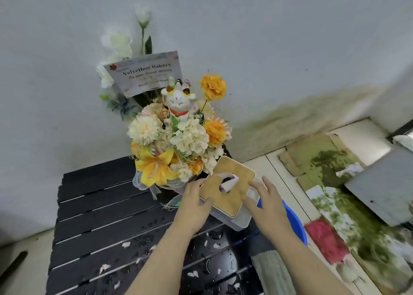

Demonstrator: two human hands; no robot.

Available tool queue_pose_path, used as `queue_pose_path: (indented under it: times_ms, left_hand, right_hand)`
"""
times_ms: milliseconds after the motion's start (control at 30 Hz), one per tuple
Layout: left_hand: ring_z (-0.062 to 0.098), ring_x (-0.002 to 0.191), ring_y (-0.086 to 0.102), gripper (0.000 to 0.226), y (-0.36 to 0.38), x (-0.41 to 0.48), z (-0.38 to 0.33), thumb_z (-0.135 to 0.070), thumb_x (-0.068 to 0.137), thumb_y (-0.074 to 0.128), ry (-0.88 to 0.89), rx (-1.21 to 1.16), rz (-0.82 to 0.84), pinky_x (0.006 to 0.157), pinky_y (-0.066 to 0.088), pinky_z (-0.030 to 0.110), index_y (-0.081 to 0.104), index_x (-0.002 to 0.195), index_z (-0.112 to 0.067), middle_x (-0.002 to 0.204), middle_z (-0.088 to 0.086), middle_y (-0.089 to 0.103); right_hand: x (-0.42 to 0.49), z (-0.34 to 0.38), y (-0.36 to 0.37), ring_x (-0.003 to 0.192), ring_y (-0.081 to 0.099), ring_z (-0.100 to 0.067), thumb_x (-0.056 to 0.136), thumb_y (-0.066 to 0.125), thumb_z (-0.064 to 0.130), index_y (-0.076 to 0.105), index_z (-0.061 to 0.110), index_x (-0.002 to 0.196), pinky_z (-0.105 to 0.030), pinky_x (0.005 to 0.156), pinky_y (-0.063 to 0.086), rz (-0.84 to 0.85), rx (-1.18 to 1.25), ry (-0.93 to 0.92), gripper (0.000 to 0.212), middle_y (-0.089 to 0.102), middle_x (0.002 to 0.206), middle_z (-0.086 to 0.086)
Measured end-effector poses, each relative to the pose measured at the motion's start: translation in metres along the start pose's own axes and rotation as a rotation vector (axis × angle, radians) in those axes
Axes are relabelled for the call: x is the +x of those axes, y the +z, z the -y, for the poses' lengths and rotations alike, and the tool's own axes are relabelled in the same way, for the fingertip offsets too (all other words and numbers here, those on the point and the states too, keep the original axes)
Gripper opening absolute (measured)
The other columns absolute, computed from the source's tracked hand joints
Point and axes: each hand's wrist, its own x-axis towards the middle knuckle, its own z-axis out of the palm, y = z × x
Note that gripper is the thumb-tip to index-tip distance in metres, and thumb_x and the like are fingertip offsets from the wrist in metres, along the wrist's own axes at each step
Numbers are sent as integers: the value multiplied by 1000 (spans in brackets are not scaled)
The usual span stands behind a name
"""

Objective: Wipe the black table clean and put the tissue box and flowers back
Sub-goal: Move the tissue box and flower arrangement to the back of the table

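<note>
The black slatted table [93, 207] carries water drops and white paper scraps. A flower arrangement [178, 142] with a lucky-cat figure and a bakery card stands at its far edge against the wall. The tissue box [230, 189], white with a tan wooden lid and a tissue poking from the slot, is tilted at the table's right side. My left hand [194, 203] grips its left edge and my right hand [266, 201] grips its right edge. A grey-green cloth [272, 272] lies on the table's near right corner.
A blue bucket [292, 223] sits on the floor just right of the table, partly hidden by my right arm. Cardboard and printed sheets [335, 183] cover the stained floor to the right. A grey panel [388, 183] leans farther right. The white wall [245, 49] rises behind the table.
</note>
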Motion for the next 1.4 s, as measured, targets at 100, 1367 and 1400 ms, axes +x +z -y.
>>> queue_pose_path:
  times_ms: [100, 1367, 1400]
  left_hand:
    - [10, 130, 31, 52, 16, 22, 21, -23, 90, 52, 79, -15, -77, 97, 28, 22, 32, 137, -26, 141, -4, 34]
    - [11, 144, 1, 61, 169, -30, 10, -33, 93, 45, -13, -578, -574, 110, 19, 36, 11, 143, -44, 157, -9, -8]
    - [12, 144, 1, 60, 170, -27, 8, -34, 93, 44, -27, -590, -581, 111, 18, 37, 11, 142, -45, 157, -10, -8]
  right_hand:
    - [-7, -34, 28, 139, 16, -12, 89, 55, 43, 45, 41, 128, -47, 108, 25, -81, -28, -19, 40, 7, 155, 12]
    - [88, -87, -6, 105, 46, 1, 91, 55, 38, 54, 36, 127, -10, 78, 33, 421, 276, -304, 36, 50, 123, 5]
    - [90, -87, -5, 106, 47, 0, 90, 56, 37, 56, 37, 125, -9, 77, 34, 422, 293, -307, 35, 51, 122, 3]
